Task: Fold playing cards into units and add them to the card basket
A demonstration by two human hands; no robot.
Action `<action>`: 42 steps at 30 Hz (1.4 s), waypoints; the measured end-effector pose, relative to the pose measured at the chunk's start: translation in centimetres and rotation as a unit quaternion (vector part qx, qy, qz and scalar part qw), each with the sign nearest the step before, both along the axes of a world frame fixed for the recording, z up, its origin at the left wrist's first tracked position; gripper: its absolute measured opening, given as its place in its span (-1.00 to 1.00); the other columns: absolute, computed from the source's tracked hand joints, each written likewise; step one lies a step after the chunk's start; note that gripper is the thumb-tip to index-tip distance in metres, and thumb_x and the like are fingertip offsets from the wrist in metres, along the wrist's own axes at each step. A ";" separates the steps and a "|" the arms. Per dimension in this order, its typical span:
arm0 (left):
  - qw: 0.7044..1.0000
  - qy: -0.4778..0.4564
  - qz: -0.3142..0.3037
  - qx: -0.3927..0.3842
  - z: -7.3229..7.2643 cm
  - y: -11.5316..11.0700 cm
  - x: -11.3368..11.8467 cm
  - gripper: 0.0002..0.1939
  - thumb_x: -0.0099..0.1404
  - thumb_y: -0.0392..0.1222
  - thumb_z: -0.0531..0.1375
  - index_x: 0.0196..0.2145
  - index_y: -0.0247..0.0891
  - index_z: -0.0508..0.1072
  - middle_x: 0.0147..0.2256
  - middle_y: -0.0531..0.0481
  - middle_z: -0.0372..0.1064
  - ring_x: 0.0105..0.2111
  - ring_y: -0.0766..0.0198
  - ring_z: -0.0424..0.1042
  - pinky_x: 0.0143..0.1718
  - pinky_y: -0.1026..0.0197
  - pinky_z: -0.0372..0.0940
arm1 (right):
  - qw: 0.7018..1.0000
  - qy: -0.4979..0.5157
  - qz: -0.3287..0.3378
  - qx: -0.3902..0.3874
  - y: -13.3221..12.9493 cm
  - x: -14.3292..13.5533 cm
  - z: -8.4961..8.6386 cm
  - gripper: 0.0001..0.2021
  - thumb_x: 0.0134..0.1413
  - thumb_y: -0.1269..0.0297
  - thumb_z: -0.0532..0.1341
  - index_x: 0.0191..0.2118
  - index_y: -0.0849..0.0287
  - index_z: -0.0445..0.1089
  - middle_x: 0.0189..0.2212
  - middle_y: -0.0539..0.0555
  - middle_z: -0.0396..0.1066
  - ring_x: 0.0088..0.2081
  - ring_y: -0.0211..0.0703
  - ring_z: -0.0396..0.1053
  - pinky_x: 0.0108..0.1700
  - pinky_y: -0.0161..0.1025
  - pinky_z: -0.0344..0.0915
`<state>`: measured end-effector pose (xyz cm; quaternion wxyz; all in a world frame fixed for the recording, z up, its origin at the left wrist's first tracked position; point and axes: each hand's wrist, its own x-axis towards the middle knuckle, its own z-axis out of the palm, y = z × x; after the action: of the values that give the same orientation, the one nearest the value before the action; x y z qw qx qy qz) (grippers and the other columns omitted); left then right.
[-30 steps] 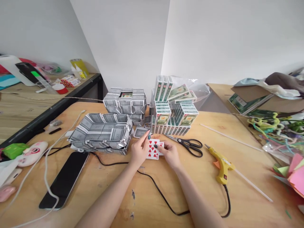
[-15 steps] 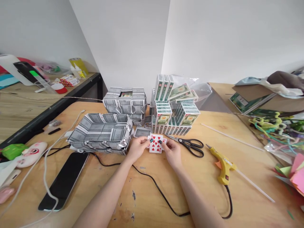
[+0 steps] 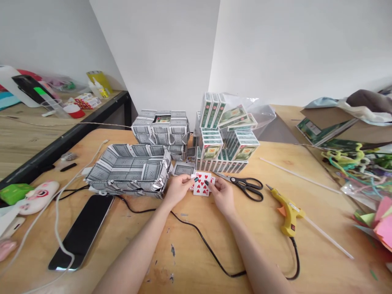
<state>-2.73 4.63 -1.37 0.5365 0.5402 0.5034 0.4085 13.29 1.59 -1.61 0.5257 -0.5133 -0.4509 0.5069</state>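
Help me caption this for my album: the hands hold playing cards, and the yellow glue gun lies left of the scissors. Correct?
Not quite: the head view shows the yellow glue gun right of the scissors. The left hand and right hand hold playing cards.

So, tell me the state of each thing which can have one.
Playing cards: overlapping crosswise, faces showing
Left hand: pinching the playing cards
Right hand: pinching the playing cards
Scissors: lying down, unheld
Glue gun: lying down, glue stick at rear
Phone: screen dark
Card tray: open-topped
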 end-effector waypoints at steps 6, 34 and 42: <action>1.000 0.001 -0.003 -0.003 -0.3 0.0 0.1 -0.75 0.03 -0.06 0.17 -0.46 -0.33 0.47 -0.54 0.01 0.43 -0.50 0.26 0.40 -0.46 0.27 0.29 | 1.000 0.005 0.002 -0.004 0.1 0.1 -0.3 -0.77 -0.09 0.14 0.21 -0.33 0.18 0.34 -0.39 0.10 0.49 -0.39 -0.06 0.45 -0.33 -0.17 0.37; 0.994 -0.082 -0.030 -0.064 -0.4 0.2 0.2 -0.74 0.07 -0.07 0.18 -0.37 -0.34 0.46 -0.45 -0.02 0.45 -0.42 0.22 0.45 -0.37 0.15 0.39 | 1.000 0.006 -0.008 -0.012 0.4 0.3 -0.7 -0.73 -0.13 0.11 0.22 -0.32 0.19 0.34 -0.37 0.11 0.49 -0.35 -0.04 0.45 -0.30 -0.16 0.38; 0.994 -0.093 -0.023 -0.060 -0.4 0.2 0.0 -0.69 0.07 -0.04 0.18 -0.33 -0.35 0.46 -0.44 -0.03 0.46 -0.42 0.24 0.44 -0.35 0.17 0.39 | 0.999 0.014 0.032 -0.027 0.3 0.5 -0.2 -0.64 -0.13 0.06 0.22 -0.24 0.22 0.38 -0.38 0.12 0.50 -0.37 -0.02 0.45 -0.35 -0.15 0.38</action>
<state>-2.71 4.81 -1.73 0.6214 0.4784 0.4624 0.4138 13.74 1.87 -1.77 0.5018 -0.5055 -0.4456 0.5423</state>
